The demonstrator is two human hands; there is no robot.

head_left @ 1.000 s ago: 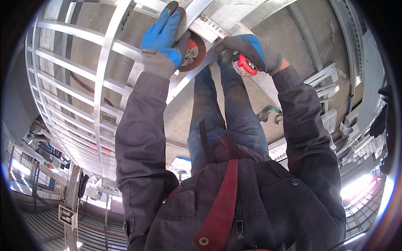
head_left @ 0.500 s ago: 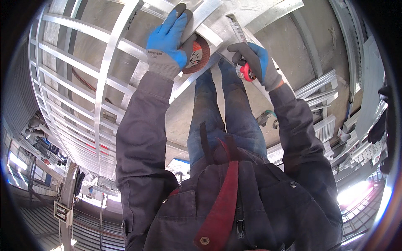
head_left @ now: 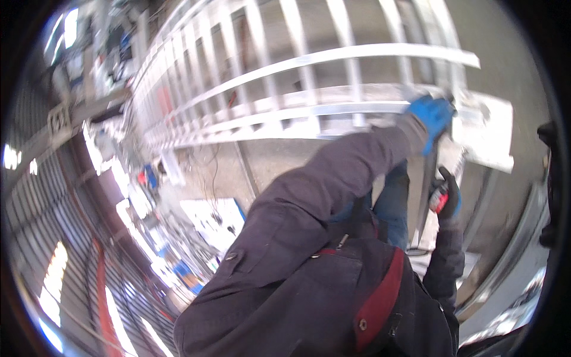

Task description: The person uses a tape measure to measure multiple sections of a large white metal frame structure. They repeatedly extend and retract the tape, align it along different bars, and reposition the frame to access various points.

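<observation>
My left hand (head_left: 431,116), in a blue and grey glove, is at the end of a silvery metal frame with many rungs (head_left: 333,109). Blur and the back of the glove hide its fingers, so I cannot tell whether it holds anything. Lower and to the right, my right hand (head_left: 454,193), gloved alike, is closed around a red tape measure (head_left: 439,200). A pale strip, apparently its blade, runs up from the case toward the frame's end. Beside my left hand lies a bright flat metal piece (head_left: 491,128).
The frame's long rails and rungs stretch away to the left. A white board with small items (head_left: 211,223) lies at the lower left. Long metal profiles (head_left: 514,244) lie at the right. My legs (head_left: 392,205) stand close to the frame's end.
The view has swung left, so both hands now appear further right and more of the frame shows. The round abrasive disc by my left hand is no longer visible. The tape measure remains in my right hand.
</observation>
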